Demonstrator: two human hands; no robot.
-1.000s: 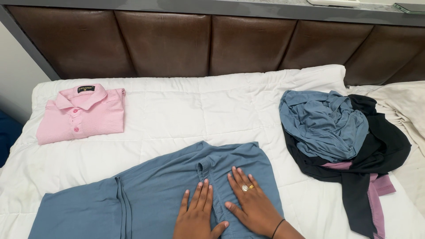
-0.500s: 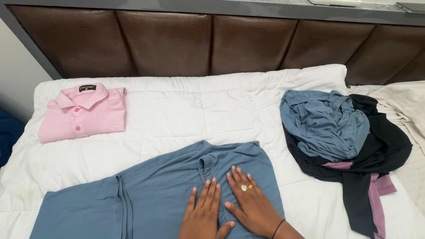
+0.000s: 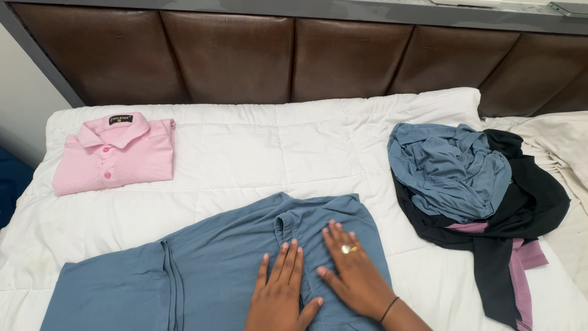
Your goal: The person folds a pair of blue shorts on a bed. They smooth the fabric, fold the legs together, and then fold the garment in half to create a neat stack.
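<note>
Blue-grey garment [image 3: 208, 276] lies flat on the white quilt [image 3: 263, 153], near edge. My left hand [image 3: 280, 294] and right hand [image 3: 352, 276] press it, palms down, fingers spread, gripping nothing. Looks like the smoothing step; next needs a pinch at an edge to fold

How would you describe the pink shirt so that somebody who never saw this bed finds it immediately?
Start at the brown padded headboard and go to the far left part of the white quilt below it. There lies the pink shirt, alone and away from both hands. It is the only neatly folded garment, collar up with buttons showing, unlike the blue garment spread flat or the loose clothes pile on the right.
</note>
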